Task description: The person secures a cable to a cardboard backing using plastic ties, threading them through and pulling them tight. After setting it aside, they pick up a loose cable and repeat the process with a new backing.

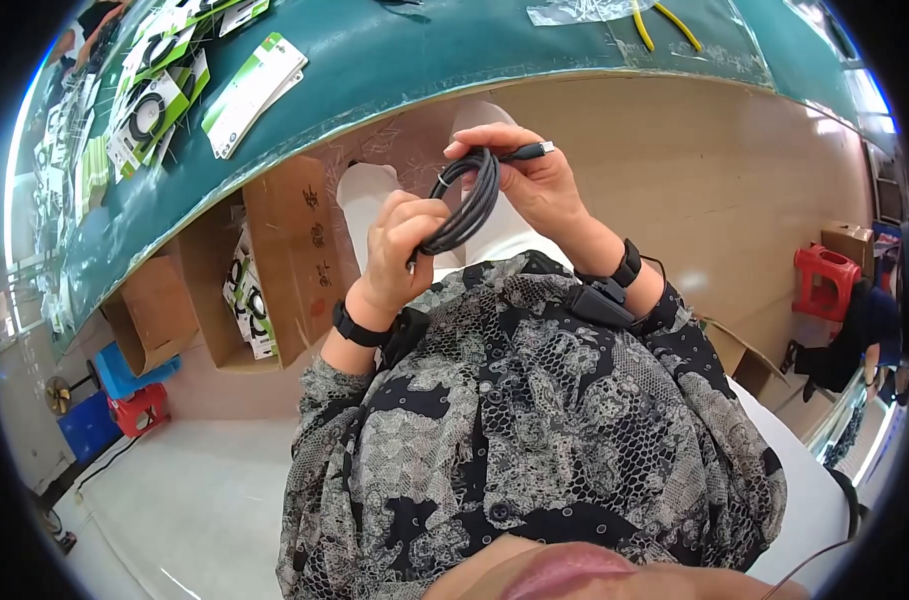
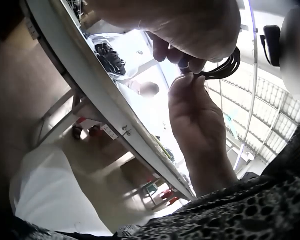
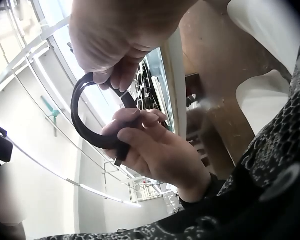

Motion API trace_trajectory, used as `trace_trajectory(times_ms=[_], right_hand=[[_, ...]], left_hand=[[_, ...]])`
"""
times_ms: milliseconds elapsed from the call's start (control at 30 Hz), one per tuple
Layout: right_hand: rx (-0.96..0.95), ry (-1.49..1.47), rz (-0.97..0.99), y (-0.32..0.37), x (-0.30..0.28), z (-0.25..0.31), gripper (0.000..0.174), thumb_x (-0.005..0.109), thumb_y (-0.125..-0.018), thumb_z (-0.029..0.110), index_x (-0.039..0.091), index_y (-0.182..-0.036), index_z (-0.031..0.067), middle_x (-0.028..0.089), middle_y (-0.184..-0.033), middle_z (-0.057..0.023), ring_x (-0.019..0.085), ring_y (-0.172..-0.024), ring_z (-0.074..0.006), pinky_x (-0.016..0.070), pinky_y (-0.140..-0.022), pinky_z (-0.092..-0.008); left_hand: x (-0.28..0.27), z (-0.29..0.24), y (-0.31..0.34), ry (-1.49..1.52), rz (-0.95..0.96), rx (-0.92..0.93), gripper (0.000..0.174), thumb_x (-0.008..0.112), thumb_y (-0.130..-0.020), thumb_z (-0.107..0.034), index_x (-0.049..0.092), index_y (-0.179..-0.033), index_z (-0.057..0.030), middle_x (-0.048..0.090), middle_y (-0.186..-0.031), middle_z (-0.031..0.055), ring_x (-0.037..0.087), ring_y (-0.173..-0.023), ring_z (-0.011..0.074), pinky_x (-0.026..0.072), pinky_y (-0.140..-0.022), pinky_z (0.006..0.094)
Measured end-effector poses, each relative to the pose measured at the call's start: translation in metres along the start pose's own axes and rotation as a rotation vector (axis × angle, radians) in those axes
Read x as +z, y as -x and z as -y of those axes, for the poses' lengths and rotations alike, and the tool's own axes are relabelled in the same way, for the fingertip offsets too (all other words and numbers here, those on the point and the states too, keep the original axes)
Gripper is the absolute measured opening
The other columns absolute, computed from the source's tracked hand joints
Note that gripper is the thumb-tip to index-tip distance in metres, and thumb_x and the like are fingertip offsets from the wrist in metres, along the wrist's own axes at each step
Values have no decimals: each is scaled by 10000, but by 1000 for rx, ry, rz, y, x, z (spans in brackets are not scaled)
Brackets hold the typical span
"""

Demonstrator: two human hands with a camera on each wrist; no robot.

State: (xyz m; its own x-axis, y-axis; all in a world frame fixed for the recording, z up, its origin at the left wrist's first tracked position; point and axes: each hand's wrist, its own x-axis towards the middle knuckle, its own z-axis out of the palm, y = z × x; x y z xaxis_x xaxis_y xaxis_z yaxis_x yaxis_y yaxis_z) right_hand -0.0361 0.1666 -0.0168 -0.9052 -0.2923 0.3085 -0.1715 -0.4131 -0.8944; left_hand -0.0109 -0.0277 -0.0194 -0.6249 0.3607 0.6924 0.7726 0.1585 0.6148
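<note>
A coiled black cable is held between both hands above the lap, with a thin tie round the loops. My left hand grips the lower left side of the coil with curled fingers. My right hand pinches the upper right side between thumb and fingers. Beyond the right hand's fingers sticks out one cable end with a metal plug. In the right wrist view, a second plug points down beside the left hand's fingers. The left wrist view shows the coil partly hidden behind the hands.
The green table ahead bears several packaged cables, white-green cards and yellow-handled pliers. Below its edge stands a cardboard box with packages inside. Red stools and another person are off right.
</note>
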Motion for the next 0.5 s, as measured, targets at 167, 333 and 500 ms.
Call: trace_trajectory(times_ms=[167,333,500], right_hand=[[50,15,18,-1,3,4,311,531,-935,79,523,-1234,-4,614,-1089,-105,588,-888,-127,493,-824,-264],[97,388,57,1,-4,-5,330,467,-918,-17,520,-1243,0,604,-1003,-67,571,-832,-103,484,-759,-236],[541,304,53,1,-10,-8,376,434,-885,-51,515,-1250,-8,585,-956,-49,543,-780,-87,458,-699,-213]], left_hand=[[-4,-4,-1,-154,95,32,259,566,-791,59,502,-1015,-55,618,-905,109,570,-738,246,462,-623,326],[2,-3,0,99,15,-257,185,549,-855,8,515,-1025,-57,590,-845,67,518,-646,145,425,-562,267],[8,10,3,1005,-334,-971,106,480,-954,-104,530,-1028,-48,537,-784,18,393,-565,56,347,-504,215]])
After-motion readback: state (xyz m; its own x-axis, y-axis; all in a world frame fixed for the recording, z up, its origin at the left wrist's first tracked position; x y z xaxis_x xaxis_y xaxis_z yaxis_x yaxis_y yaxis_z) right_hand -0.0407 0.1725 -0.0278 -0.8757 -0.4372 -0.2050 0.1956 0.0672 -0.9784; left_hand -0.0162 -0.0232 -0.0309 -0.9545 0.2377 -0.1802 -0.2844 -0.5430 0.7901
